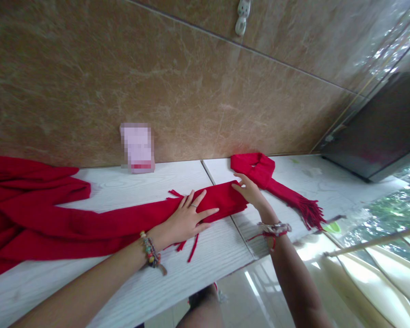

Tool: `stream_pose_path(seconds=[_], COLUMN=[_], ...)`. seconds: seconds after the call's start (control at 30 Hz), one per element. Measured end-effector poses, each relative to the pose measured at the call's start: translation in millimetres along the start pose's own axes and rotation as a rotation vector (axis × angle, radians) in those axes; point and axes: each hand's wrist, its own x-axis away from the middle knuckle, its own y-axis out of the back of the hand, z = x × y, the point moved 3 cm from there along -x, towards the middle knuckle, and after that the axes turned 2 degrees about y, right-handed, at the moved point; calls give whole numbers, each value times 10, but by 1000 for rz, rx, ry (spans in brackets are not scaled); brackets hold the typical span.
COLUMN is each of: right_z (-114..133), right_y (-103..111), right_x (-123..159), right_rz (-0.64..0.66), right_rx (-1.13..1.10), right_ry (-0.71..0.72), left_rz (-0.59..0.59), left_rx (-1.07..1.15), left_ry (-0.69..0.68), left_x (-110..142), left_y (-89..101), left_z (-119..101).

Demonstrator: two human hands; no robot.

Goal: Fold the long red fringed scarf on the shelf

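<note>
A long red scarf (123,222) lies across the white wood-grain bench top (177,173), its right part folded into a flat strip with red fringe strands poking out near the middle. My left hand (182,222) rests flat on that strip with fingers spread, a ring on one finger. At the strip's right end, my right hand (251,190) touches the folded edge, thumb and fingers apart. Just beyond it lies a second red scarf (253,168), looped at one end, with its fringe (310,210) toward the bench's front edge.
Bunched red fabric (20,205) covers the left end of the bench. A blurred pink box (138,148) leans by the brown tiled wall (177,91). At the far right stands a dark panel-like object (376,123). A small green item (332,227) is near the front edge, above a railing (372,241).
</note>
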Motion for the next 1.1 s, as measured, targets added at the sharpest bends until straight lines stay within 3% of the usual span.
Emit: stream_pose_path(seconds=[0.27, 0.37, 0.53, 0.63, 0.77, 0.97, 1.1], right_z=[78, 88, 347, 475, 361, -19, 62], right_y=[-74, -66, -15, -93, -191, -48, 64], right_x=[89, 86, 99, 158, 229, 251, 235], right_rz=[215, 204, -5, 110, 374, 415, 423], right_rx=[354, 387, 340, 367, 326, 294, 346], right_ry=[21, 63, 376, 508, 489, 380, 353], left_rz=[76, 74, 45, 21, 22, 27, 33], left_rx=[-3, -7, -5, 5, 21, 37, 45], left_ry=[3, -5, -6, -15, -24, -16, -9], left_x=[19, 25, 27, 25, 19, 32, 38], left_y=[38, 40, 14, -12, -17, 6, 1], left_z=[-18, -17, 3, 16, 15, 3, 10])
